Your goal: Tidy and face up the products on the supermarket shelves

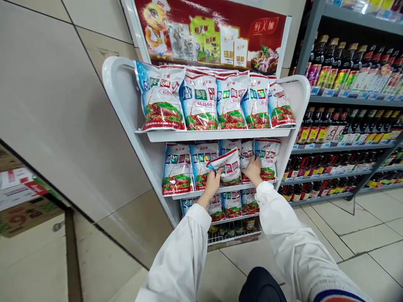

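On the second shelf of a white display rack, my left hand [213, 181] grips a tilted seasoning bag [231, 167] by its left side. The bag leans out in front of the others in its row. To the right, my right hand [252, 169] is closed at the left edge of another seasoning bag [267, 157], which stands upright; its fingertips are partly hidden. Between the hands, a further bag [247, 152] stands behind. Two upright bags [178, 167] fill the left part of this shelf.
The rack's upper shelf [220, 135] holds a row of similar bags, and more bags [232, 205] stand below. Jars sit in the wire bottom tier [217, 238]. Grey shelving [346, 102] with dark bottles stands to the right, a tiled wall [78, 105] to the left.
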The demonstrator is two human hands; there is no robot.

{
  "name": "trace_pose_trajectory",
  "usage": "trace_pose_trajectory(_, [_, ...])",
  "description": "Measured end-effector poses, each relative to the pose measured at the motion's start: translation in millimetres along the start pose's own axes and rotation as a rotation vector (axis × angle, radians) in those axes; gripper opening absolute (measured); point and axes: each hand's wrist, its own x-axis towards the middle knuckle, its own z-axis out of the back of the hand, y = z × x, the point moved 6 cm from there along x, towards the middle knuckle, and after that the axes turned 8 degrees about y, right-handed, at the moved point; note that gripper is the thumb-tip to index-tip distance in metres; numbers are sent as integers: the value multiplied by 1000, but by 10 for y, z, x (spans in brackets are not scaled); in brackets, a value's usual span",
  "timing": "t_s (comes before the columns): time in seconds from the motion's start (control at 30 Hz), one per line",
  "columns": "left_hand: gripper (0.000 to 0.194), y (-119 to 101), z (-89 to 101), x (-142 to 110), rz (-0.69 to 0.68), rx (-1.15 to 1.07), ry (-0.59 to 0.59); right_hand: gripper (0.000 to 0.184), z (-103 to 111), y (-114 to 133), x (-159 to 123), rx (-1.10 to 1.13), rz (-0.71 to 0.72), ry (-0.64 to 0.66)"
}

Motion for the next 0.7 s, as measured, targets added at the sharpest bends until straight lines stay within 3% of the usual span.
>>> trace_pose_trajectory(0.1, [17,-12,-7,-2,-9,-7,5,75,-80,-120,15,190,25,35])
trace_pose_trajectory(0.23, [18,-34,-13,6,-37,-6,20,76,-12,-226,130,441,46,-246])
trace_pose_trajectory(0.3, [20,-37,-9,9,-41,0,21,74,-43,-169,251,505,96,-298])
trace_pose_trajectory(0.47, [19,-30,-8,9,-27,15,20,76,-216,3,548,644,327,-167])
trace_pose_trajectory(0.6, [24,-44,-19,20,-29,11,26,80,-378,-101,617,471,314,102])
trace_pose_trajectory(0.7, [25,-62,-23,27,-35,3,26,77,-369,-148,578,368,253,168])
